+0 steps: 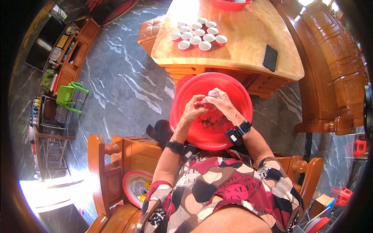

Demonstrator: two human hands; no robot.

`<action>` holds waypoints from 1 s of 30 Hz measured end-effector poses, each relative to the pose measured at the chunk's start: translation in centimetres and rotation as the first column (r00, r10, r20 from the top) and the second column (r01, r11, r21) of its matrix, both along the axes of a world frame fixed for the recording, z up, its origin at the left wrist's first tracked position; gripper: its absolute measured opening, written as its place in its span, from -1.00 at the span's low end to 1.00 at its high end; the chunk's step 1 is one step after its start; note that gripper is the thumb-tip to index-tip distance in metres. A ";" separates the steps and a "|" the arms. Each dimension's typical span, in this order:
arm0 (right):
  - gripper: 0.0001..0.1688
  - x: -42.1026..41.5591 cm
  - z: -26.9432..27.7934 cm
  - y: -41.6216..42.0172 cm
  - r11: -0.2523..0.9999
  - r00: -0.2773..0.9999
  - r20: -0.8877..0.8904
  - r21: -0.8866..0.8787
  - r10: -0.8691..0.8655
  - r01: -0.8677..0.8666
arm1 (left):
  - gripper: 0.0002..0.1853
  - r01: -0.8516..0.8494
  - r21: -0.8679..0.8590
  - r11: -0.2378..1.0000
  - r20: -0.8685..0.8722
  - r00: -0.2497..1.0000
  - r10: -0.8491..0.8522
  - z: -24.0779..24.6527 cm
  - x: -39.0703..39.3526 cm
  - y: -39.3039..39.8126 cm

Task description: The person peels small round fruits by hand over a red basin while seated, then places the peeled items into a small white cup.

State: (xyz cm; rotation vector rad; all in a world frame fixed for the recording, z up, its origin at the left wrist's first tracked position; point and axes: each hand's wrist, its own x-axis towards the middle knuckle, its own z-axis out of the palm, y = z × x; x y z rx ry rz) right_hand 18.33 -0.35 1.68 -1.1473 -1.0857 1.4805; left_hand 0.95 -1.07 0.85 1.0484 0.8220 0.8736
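Above a red plastic basin (186, 131), my two hands work close together. My right hand (224, 102) grips a small pale object (213, 93) with pinkish edges; the fingers cover much of it, so its kind is unclear. With thumb and fingertips, my left hand (193, 110) pinches a small pink-and-white piece (203, 101) right beside it. Whether the two pieces are joined cannot be told. Dark red patches (208, 120) show on the basin's bottom, either a printed pattern or something lying there.
A stone-topped table (247, 38) stands beyond the basin. On it are several red paper cups (199, 32) with white insides, a black phone (270, 58) and another red basin (230, 5). A patterned enamel tray (128, 186) rests on the wooden bench (140, 148). A green chair (65, 95) stands left.
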 end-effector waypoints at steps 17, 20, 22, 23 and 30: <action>-0.87 0.2 -3.1 0.8 0.993 0.991 -0.066 -0.012 -0.116 0.116 | -0.56 -0.041 -0.025 0.999 -0.063 0.997 0.039 -1.2 0.1 0.1; -0.87 0.1 -0.8 0.0 0.997 0.992 -0.106 -0.044 -0.062 0.058 | -0.58 -0.016 -0.042 0.999 -0.129 0.992 0.011 -0.7 -0.1 0.0; -0.85 0.1 0.0 -0.2 0.999 0.994 -0.109 -0.037 -0.014 0.010 | -0.60 -0.016 -0.067 0.998 -0.155 0.988 0.006 -0.4 -0.2 0.0; -0.83 0.2 0.0 -0.2 1.000 0.994 -0.109 -0.021 0.010 -0.013 | -0.61 -0.034 -0.077 0.996 -0.151 0.988 0.022 -0.6 -0.3 0.0; -0.76 0.3 0.5 -0.5 0.980 0.977 -0.092 -0.024 0.192 -0.195 | -0.63 -0.038 -0.004 0.999 -0.184 0.982 0.037 -0.7 -0.2 -0.1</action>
